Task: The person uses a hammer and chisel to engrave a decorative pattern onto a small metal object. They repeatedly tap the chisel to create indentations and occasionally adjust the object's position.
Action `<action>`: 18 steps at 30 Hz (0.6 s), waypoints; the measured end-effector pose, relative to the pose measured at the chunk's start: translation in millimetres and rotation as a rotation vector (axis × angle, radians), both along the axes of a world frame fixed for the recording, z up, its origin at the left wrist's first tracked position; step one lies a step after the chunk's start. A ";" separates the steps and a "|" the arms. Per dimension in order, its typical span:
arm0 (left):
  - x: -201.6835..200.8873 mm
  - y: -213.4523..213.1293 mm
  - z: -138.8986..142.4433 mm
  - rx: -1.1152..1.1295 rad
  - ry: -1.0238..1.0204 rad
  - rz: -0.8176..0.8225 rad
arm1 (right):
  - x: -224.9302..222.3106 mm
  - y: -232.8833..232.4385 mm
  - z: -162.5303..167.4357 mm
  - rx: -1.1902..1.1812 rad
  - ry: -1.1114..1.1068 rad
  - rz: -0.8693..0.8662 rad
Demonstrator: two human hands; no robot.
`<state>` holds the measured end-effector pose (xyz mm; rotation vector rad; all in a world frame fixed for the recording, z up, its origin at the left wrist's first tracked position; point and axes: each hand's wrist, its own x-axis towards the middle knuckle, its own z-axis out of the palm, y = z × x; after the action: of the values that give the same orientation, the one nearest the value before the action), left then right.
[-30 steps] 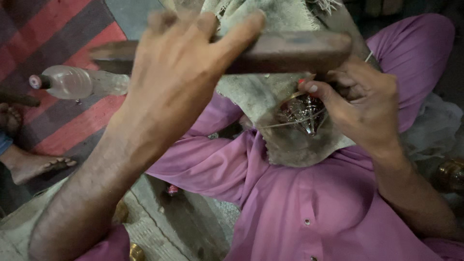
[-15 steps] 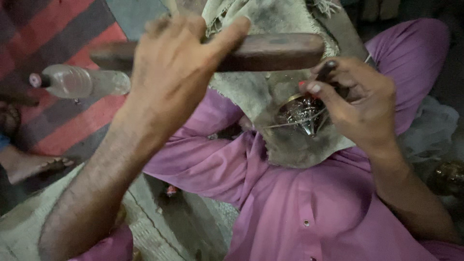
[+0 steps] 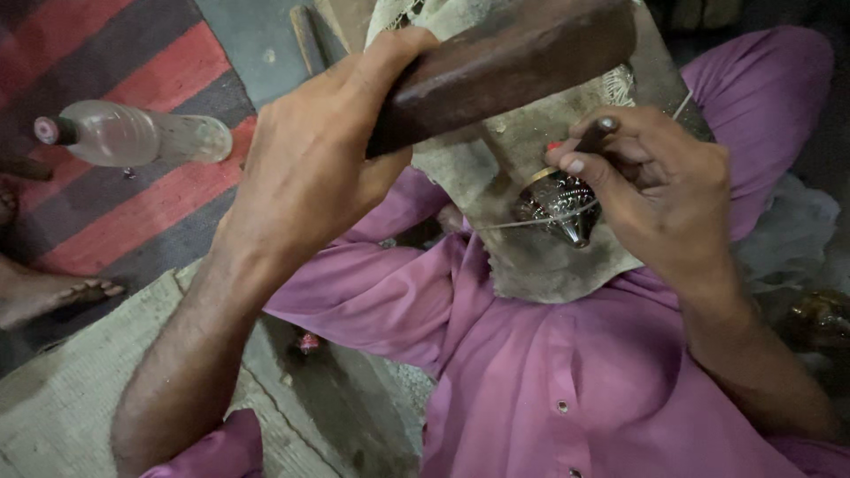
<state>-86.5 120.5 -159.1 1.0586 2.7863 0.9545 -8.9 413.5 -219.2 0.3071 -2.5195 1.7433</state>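
Striped rug behind; left hand clamped wooden mallet, right hand pinched punch on metal piece.

Floor with rug and mat

A striped rug carries a lying plastic bottle; a woven mat lies by its near edge.

The light is dim and soft, falling mostly from the upper left, so the back of the left hand and its forearm look brightest. The right edge and top right corner sink into near black. The wooden block shows slight motion blur. A small glint sits on the metal piece under the right hand. The plastic bottle looks soft and hazy. Straight lines bend slightly near the frame edges.
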 end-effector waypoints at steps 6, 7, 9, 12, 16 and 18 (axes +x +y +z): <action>0.4 -2.0 -9.4 0.135 0.025 -0.031 | 0.7 -1.5 0.6 0.085 0.075 -0.004; 0.8 -1.8 -11.4 0.121 0.041 -0.030 | 0.9 -2.0 0.9 0.095 0.078 -0.008; 1.1 0.2 -14.6 -0.062 0.123 0.024 | 0.3 -3.4 1.9 0.129 0.059 -0.022; 0.4 3.7 -15.2 -0.226 0.213 0.020 | -2.7 -4.0 5.3 0.165 0.053 -0.031; 2.1 6.0 -7.3 -0.238 0.290 0.039 | -2.4 -5.7 9.4 0.159 0.046 -0.030; 4.0 5.7 -1.3 -0.312 0.423 0.062 | -2.2 -5.7 10.0 0.156 0.043 -0.037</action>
<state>-82.5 126.2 -160.4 1.2493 3.1668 0.2990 -11.1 407.8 -209.2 0.3006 -2.6182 1.5135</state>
